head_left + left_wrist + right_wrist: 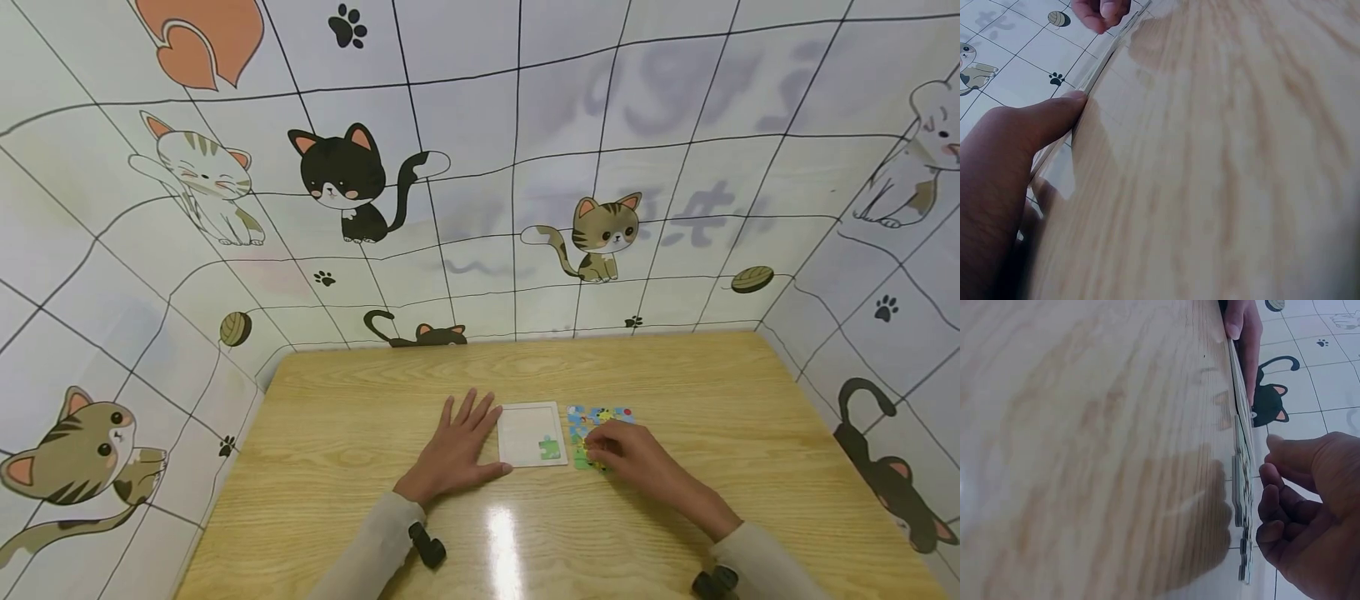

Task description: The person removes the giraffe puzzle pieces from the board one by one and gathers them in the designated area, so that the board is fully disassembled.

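Wooden table [360, 433], white puzzle tray [525, 433], loose puzzle pieces [592, 417] beside it

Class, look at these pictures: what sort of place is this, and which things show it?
Probably a small play booth: cartoon-cat wall panels enclose a wooden table holding a jigsaw tray and loose puzzle pieces.

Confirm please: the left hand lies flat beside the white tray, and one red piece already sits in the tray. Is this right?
Not quite. The piece in the tray is green, not red, as the head view shows. The left hand does lie flat beside the tray.
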`<control>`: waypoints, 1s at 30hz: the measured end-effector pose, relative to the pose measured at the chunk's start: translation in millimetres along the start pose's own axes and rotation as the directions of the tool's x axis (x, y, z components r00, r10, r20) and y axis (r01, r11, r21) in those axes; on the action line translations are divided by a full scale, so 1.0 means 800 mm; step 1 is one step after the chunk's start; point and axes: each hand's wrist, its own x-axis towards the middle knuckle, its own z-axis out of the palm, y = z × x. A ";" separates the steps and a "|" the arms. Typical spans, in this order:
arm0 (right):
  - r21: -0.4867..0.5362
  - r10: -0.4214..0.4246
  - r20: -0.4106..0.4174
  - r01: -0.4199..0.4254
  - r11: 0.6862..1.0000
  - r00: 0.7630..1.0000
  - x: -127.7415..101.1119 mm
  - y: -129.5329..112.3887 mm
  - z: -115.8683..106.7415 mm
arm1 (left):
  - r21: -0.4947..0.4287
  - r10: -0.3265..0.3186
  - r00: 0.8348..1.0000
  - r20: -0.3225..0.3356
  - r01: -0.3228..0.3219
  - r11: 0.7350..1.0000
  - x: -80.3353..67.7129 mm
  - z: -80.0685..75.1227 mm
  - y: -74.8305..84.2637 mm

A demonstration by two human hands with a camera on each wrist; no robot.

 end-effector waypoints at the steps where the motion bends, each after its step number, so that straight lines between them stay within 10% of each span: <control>1: 0.022 -0.015 0.004 0.015 1.000 1.000 0.002 0.000 0.001 | 0.002 0.000 1.000 0.001 0.000 1.000 0.000 0.000 0.000; 8: 0.034 -0.128 0.021 0.127 0.991 0.992 0.014 0.005 0.008 | -0.004 0.004 1.000 -0.004 -0.004 1.000 -0.001 0.001 -0.001; 30: -0.107 -0.105 0.101 0.115 0.988 0.989 0.041 -0.002 0.021 | -0.006 0.008 1.000 -0.017 -0.008 1.000 -0.001 0.000 -0.001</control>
